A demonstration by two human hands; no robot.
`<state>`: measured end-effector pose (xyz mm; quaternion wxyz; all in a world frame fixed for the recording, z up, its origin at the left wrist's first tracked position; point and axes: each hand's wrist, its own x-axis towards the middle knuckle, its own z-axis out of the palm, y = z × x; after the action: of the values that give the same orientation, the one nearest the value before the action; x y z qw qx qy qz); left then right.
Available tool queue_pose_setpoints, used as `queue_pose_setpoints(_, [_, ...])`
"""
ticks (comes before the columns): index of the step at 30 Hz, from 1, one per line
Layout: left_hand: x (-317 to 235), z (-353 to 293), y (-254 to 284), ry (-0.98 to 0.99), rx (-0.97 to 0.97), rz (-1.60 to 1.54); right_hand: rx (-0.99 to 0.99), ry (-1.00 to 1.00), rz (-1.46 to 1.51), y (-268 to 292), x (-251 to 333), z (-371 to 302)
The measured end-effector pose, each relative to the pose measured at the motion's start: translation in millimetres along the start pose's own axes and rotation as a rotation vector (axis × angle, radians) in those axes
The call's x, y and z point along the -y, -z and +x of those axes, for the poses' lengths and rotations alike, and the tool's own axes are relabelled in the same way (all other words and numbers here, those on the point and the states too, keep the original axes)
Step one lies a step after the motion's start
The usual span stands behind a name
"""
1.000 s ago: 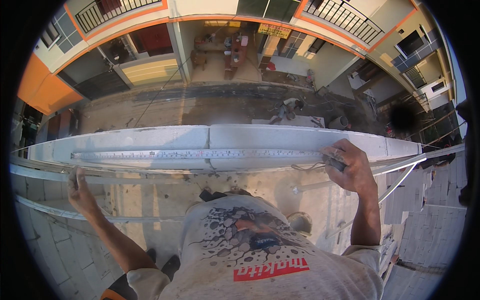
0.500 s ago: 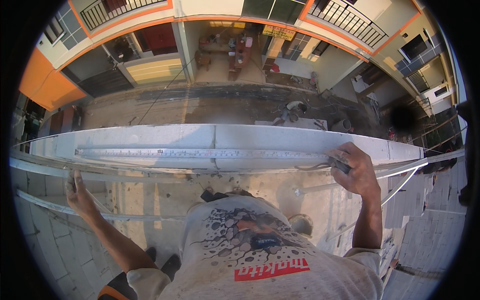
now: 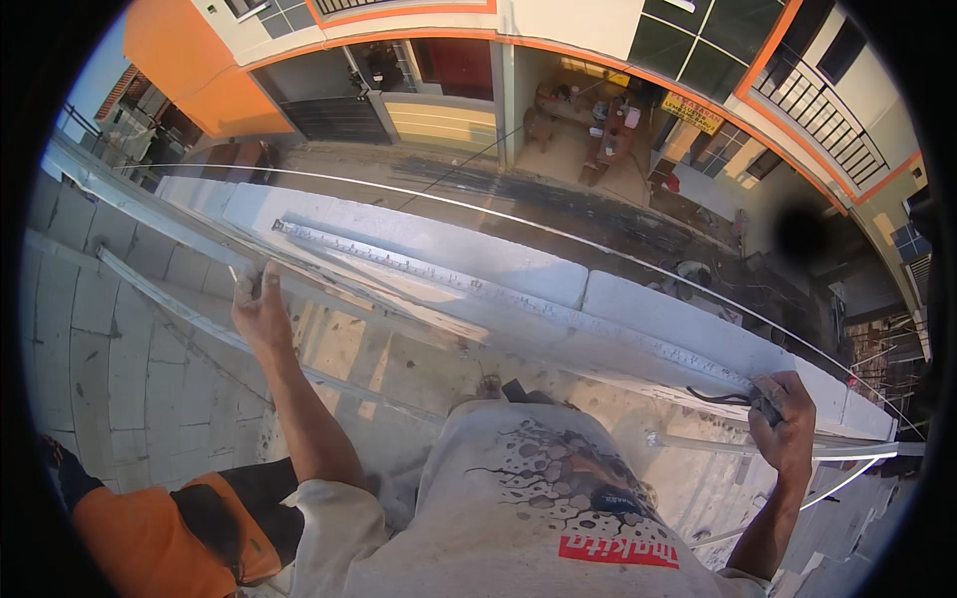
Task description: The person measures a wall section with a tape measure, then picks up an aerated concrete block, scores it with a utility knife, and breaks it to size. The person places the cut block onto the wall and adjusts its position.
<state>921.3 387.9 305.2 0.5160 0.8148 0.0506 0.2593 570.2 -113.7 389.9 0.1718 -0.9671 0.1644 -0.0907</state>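
A row of white lightweight blocks (image 3: 419, 239) forms a wall top across the view, with a joint between two of them. My right hand (image 3: 790, 429) is closed round a dark tape measure case (image 3: 768, 404) at the right end of the wall, its black strap loop lying beside it. From there the pulled-out tape blade (image 3: 508, 295) runs along the blocks to its hooked end at the left. My left hand (image 3: 263, 314) is closed in a pinch on a thin light stick (image 3: 234, 275), near a metal bar on my side of the wall. The stick's exact kind is unclear.
A pale string (image 3: 469, 206) stretches along the wall's far side. Metal bars (image 3: 164, 289) cross at the left. Someone in orange and black clothing (image 3: 179, 528) is close at my lower left. Beyond the wall, a street (image 3: 419, 189) lies below, with houses opposite.
The view has turned, so the wall now slopes down to the right. The tape stays stretched along the blocks. More of the person in orange shows at the lower left.
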Motion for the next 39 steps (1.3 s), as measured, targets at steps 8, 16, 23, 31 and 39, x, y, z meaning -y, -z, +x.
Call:
queue_pose_setpoints(8, [-5.7, 40.9, 12.4, -0.137, -0.014, 0.155, -0.007, 0.036, 0.082, -4.9, 1.3, -3.6])
queue_pose_setpoints(16, [-8.5, 72.4, -3.7, -0.412, 0.301, 0.421, -0.032, 0.037, 0.065, -6.5, -0.2, -5.8])
queue_pose_setpoints(23, [-7.6, 85.3, -10.0, -0.467, 0.421, 0.549, -0.032, 0.018, 0.050, -7.8, -2.3, -6.7])
queue_pose_setpoints(31, [-12.8, 94.9, -5.8, -0.538, 0.532, 0.613, -0.042, 0.054, 0.053, -9.6, -1.7, -7.2])
queue_pose_setpoints(39, [-12.2, 96.3, -6.6, -0.664, 0.530, 0.667, -0.061, 0.047, 0.023, -12.0, -5.8, -10.0])
